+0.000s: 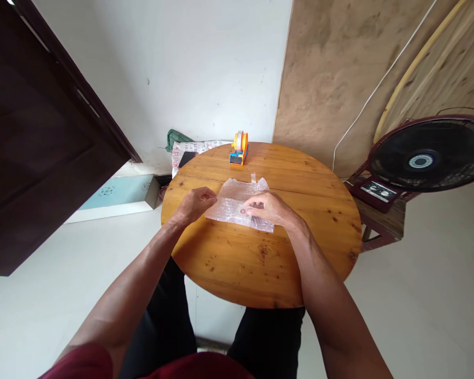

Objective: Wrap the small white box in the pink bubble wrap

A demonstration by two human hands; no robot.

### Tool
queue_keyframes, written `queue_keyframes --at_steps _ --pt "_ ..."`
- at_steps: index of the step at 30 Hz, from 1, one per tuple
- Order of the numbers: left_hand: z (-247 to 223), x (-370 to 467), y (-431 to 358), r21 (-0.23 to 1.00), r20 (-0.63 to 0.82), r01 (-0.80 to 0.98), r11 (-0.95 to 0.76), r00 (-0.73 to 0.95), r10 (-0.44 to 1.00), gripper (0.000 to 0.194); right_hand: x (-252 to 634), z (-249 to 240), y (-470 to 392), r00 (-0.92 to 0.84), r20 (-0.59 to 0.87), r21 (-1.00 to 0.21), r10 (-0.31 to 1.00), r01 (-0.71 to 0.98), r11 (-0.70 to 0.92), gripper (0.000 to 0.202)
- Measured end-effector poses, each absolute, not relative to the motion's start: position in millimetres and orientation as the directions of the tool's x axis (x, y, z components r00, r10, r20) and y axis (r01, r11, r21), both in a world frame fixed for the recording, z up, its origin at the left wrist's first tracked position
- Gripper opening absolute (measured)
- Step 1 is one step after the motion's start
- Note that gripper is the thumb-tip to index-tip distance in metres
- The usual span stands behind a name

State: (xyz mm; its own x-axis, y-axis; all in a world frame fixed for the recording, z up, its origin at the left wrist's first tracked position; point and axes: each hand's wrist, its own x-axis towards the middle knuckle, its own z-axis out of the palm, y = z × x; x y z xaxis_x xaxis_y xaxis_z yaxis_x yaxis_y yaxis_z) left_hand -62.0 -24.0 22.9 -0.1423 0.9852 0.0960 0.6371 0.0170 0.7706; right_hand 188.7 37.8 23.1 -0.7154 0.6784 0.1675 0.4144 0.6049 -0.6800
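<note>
Bubble wrap, a clear crinkled sheet, lying near the middle of the round varnished pine table, folded over into a flat packet. Left hand curling closed at the packet's left edge, fingertips pinching the plastic there. Right hand resting palm-down on the packet's right half, fingers bent and pressing the wrap against the wood; something small and dark showing through the plastic just under the fingertips, too blurred to name. Short strip of clear tape sticking up from the far edge of the wrap.

Standing at the far rim of the table, well apart from the hands: an orange and blue tape dispenser carrying a roll of pale tape. Lying behind the table's far left edge, against the white wall: a printed white bag with a green bundle beside it. Sitting to the right, on a low wooden stool: a dark red box fan with a black grille, tilting toward the table. Leaning behind the fan: a large plywood board, with a white cable running across it. Filling the left side: a dark brown wooden door.
</note>
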Motion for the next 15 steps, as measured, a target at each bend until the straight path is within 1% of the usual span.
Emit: queue_keyframes --at_steps 3,6,8,10,12,15 --pt "17 -76 -39 0.808 0.048 0.578 0.109 -0.25 0.967 0.037 189 23 38 -0.724 0.165 -0.684 0.669 0.405 0.607 0.014" --pt "16 -77 -51 0.9 -0.133 0.373 0.224 -0.254 0.958 0.055 189 24 38 -0.722 0.172 -0.685 0.67 0.401 0.608 0.014" --pt "20 -73 -54 0.912 -0.248 0.276 0.304 -0.218 0.944 0.066 190 25 38 -0.715 0.184 -0.681 0.675 0.403 0.612 0.015" --pt "23 -68 -52 0.892 -0.319 0.27 0.363 -0.193 0.928 0.075 190 25 37 -0.722 0.197 -0.676 0.663 0.39 0.625 0.015" --pt "26 -63 -48 0.862 -0.37 0.3 0.409 -0.18 0.911 0.084 190 26 37 -0.734 0.211 -0.671 0.646 0.372 0.642 0.014" --pt "27 -56 -38 0.821 -0.407 0.365 0.439 -0.167 0.898 0.092 190 25 38 -0.737 0.218 -0.673 0.64 0.361 0.646 0.013"
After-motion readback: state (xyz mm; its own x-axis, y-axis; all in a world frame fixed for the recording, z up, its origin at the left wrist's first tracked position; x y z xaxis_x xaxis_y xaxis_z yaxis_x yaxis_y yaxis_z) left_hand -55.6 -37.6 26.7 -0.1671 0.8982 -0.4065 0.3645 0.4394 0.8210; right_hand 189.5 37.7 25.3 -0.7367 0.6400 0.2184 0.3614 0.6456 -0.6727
